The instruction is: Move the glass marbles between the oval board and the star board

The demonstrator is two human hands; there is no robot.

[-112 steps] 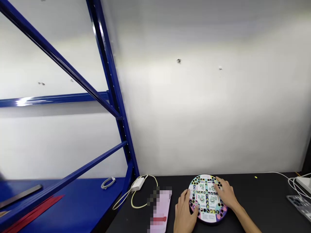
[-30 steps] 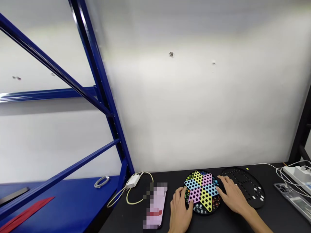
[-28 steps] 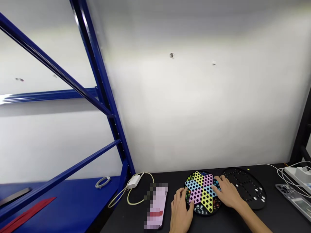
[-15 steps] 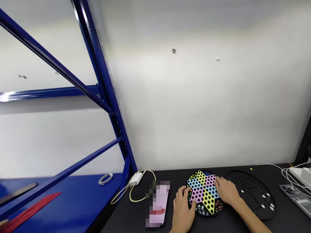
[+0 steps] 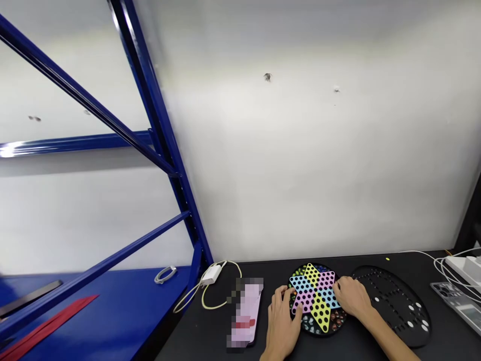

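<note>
1. my left hand point(image 5: 282, 323) lies flat on the black table point(image 5: 210, 336), fingers spread loosely, with the fingertips point(image 5: 296, 312) touching the left edge of the star board point(image 5: 314, 297).
2. my right hand point(image 5: 351, 297) rests on the right side of the same board, fingers a little apart and curled onto its blue and pink points; i cannot tell whether they pinch anything.
3. the star board is a flat star with yellow, pink and blue points, full of small holes. it sits on top of a round black tray point(image 5: 330, 323), between my two hands and just ahead of my wrists.
4. small coloured marbles point(image 5: 337, 317) show in the tray under the gaps between the star's points, nearest my right wrist.
5. just to the right of my right hand lies a round black lid point(image 5: 394, 303), flat on the table, with holes and a few white dots along its near edge.
6. left of my left hand lies a pink phone point(image 5: 246, 318), blurred out, close to my thumb but apart from it.
7. further left a white charger point(image 5: 211, 274) with its looped cord lies near the blue rack point(image 5: 165, 165).
8. at the far right edge are white cables point(image 5: 441, 263) and a power strip point(image 5: 466, 264).
</note>
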